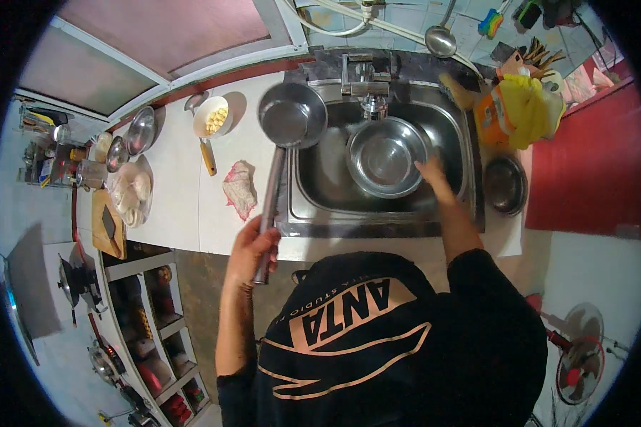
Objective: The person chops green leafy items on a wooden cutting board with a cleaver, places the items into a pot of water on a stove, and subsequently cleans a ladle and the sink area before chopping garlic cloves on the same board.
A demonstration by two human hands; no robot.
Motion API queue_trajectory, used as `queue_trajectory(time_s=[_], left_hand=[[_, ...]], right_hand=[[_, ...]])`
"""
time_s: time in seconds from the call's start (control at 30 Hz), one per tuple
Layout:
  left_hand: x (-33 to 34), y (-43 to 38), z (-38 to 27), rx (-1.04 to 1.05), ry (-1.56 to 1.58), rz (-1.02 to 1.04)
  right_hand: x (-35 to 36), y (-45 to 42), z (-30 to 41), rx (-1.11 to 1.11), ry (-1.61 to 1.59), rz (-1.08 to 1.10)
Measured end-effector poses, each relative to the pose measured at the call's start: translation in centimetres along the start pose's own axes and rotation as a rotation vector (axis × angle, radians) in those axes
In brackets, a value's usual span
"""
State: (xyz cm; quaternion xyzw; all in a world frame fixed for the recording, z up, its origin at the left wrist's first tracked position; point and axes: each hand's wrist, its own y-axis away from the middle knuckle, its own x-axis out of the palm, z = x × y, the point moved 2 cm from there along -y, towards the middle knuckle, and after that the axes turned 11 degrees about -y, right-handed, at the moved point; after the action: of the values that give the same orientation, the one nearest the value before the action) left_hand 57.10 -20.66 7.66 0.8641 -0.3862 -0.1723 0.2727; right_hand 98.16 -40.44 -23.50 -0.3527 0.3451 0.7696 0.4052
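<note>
My left hand (256,245) is wrapped around the long metal handle of a dipper (292,118). Its round cup hangs over the left rim of the stainless steel sink (326,195). Inside the sink, under the faucet (373,91), is a shiny metal basin (361,171). The fingers of my right hand (432,173) grip the basin's right rim, with the thumb showing over the edge. Whether the basin holds water I cannot tell. On the white counter left of the dipper lies a crumpled whitish cloth (240,191) with pink edging.
Farther left are a white bowl of pale yellow pieces (216,120), a yellow-handled utensil (208,157), a bag of pale food (131,195) and a knife on a cutting board (100,229). Right of the sink are a dark metal bowl (505,186) and yellow gloves (531,109).
</note>
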Motion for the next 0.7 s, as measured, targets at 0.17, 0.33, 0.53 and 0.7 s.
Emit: queue_trajectory(time_s=[0.17,0.33,0.53,0.7], left_hand=[[2.0,-0.2,4.0,0.038,-0.280,-0.009],[1.4,-1.3,7.5,0.432,-0.652,-0.161],[0.8,1.9,5.1,0.132,-0.283,-0.126],[-0.1,4.0,5.3,0.148,-0.023,-0.166]], right_hand=[[0.9,1.7,0.3,0.264,-0.367,0.175],[-0.4,4.0,4.2,0.434,-0.778,0.213],[-0.8,4.8,4.9,0.070,-0.658,0.112],[0.2,3.2,2.6,0.487,-0.954,0.448]])
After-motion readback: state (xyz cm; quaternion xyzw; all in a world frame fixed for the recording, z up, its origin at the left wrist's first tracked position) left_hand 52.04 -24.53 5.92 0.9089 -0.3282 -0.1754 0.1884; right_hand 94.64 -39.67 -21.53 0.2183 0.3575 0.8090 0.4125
